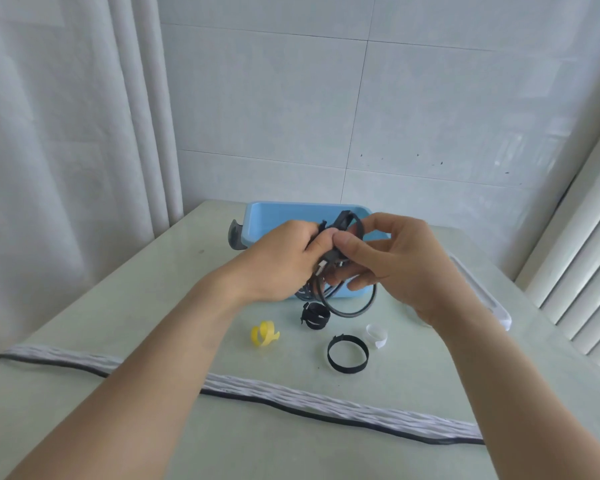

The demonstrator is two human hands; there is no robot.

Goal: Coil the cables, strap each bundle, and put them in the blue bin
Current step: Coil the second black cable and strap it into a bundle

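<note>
Mid-task, by the look of it: left hand point(284, 261) and right hand point(392, 265) both grip a coiled black rubber cable point(347, 306) above the blue plastic bin point(274, 216), apparently wrapping a black strap round it. Bin contents unclear. Spare straps on the pale green glossy tabletop point(118, 306): yellow loop point(264, 333), black crumpled loop point(315, 316), black open ring point(347, 353), white loop point(377, 336). White braided flat cable point(291, 393) lies uncoiled. Tiled wall, curtain left.

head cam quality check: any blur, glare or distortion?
Head view: wide-angle bend shows at the curtain and the right edge; light is soft and even, with no hard shadows; faint sheen on the table; the cable and both hands are slightly soft.
</note>
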